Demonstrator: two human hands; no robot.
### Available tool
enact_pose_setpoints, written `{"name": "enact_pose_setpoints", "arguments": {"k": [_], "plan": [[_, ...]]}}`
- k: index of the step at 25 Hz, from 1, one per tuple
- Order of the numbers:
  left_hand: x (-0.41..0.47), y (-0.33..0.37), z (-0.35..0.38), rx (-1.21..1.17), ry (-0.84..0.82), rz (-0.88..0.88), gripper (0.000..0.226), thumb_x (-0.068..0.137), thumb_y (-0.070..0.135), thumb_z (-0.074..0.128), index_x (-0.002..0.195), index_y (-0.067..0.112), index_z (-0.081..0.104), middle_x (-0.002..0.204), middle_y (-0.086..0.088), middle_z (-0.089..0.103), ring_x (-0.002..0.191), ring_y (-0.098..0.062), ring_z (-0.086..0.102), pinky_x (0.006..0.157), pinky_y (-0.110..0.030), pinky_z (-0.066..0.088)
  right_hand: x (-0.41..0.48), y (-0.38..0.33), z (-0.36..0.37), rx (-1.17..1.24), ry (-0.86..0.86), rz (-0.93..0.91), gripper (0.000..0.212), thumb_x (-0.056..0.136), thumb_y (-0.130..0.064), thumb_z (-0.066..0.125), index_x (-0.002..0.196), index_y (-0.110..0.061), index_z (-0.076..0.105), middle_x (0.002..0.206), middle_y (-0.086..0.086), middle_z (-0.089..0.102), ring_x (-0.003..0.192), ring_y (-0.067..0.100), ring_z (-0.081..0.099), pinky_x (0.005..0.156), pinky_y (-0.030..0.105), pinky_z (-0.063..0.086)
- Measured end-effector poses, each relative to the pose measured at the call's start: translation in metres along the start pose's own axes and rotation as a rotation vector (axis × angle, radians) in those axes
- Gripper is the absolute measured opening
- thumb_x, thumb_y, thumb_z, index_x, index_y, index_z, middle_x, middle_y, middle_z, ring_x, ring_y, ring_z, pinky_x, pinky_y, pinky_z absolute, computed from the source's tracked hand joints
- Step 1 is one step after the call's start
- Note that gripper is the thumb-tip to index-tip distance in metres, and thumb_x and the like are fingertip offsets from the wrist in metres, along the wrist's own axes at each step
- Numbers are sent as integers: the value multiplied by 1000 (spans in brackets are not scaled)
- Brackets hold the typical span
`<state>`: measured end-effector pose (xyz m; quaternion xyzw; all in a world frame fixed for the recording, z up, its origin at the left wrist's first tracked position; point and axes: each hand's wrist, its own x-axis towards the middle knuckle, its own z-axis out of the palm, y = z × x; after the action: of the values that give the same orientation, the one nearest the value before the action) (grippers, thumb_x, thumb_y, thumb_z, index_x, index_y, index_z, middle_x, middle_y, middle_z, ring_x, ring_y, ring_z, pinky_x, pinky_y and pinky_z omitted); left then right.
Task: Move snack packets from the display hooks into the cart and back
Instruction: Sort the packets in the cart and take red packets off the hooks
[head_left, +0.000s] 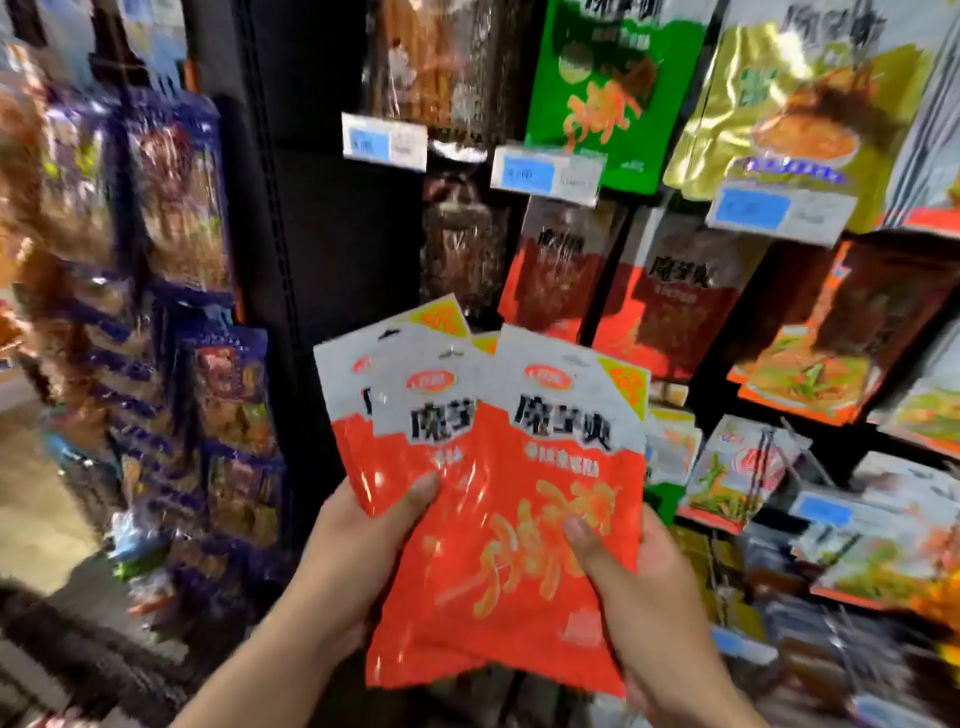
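Crowded hook rack behind, cart unseen. Fanned snack packets before rack's left edge, pinched low by left hand and right hand. Could slide apart and drop: slick foil, shallow thumb hold.

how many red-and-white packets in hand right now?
3, fanned: front packet pinched by the right hand; middle packet and rear-left packet gripped by the left hand. Others may hide behind.

hanging packets crowd right, dark gap centre
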<state>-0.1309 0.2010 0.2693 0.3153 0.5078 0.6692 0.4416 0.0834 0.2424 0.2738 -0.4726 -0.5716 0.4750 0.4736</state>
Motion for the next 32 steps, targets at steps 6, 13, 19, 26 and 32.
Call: {"name": "enact_pose_setpoints", "arguments": {"k": [6,13,19,26,32], "plan": [[9,2,-35,-29,-47,33,28,72,38,83,99,33,78,104,-7,81,91,-28,79,72,-38,65,-15,-8,14,-131,-4,-104,36,67,-61,77,101,-60,63,97,-24,76,85,-4,72,72,25,56],[21,-29,-74,-63,51,-57,46,60,46,89,103,34,77,104,-7,81,90,-32,79,77,-47,62,-14,-4,10,-155,9,-137,48,67,-47,81,111,-37,65,97,-19,77,85,-3,73,66,6,51],[47,-25,-95,138,163,44,42,51,60,84,91,54,73,86,12,80,74,-7,77,68,-33,55,28,-7,22,-146,55,-193,53,65,-54,80,113,-39,63,102,-21,76,93,-1,72,77,19,55],[80,0,-125,134,265,128,71,43,73,91,104,41,74,88,4,81,75,-22,80,69,-41,62,108,-28,40,-20,46,-300,49,73,-43,79,118,-30,62,110,-14,76,103,7,71,86,27,55],[108,8,-113,210,248,180,53,54,67,87,100,47,73,86,10,81,72,-14,79,71,-41,61,151,-25,47,1,65,-376,45,75,-40,79,115,-29,61,109,-14,76,101,7,72,81,19,55]]}}
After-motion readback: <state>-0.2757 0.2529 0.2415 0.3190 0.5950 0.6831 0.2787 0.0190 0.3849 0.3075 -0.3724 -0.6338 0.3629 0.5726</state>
